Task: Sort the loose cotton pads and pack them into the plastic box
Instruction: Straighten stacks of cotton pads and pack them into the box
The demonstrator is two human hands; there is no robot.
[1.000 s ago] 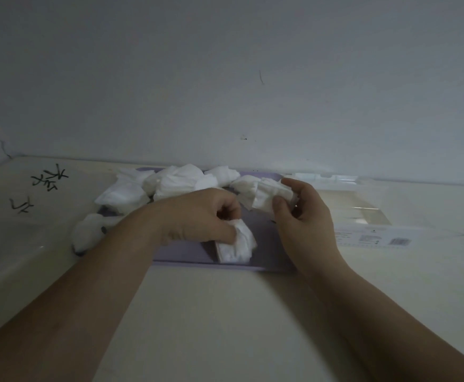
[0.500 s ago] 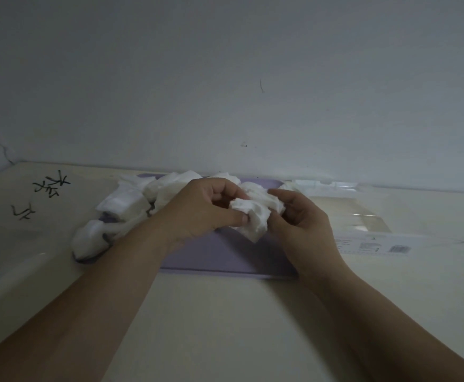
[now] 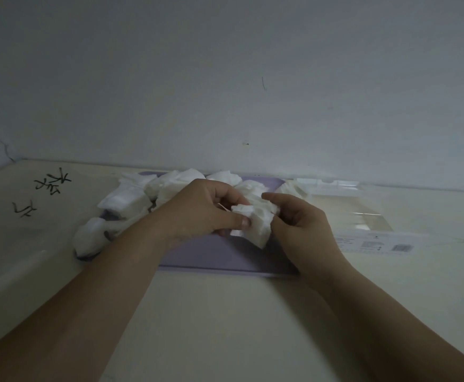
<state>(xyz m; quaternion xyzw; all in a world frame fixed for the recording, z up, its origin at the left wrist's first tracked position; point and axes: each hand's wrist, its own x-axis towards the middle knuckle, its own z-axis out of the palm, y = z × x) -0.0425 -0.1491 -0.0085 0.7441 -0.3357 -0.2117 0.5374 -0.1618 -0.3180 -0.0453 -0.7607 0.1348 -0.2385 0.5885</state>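
Cotton pads (box label illegible)

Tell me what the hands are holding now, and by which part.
A small bunch of pads, held between both hands. The left hand pinches its left edge under the thumb; the right hand grips its right side.

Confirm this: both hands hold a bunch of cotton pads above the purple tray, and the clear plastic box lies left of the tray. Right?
Not quite. The head view shows the clear plastic box lying right of the purple tray, not left. The rest holds: the left hand and right hand both hold a bunch of cotton pads above the tray.
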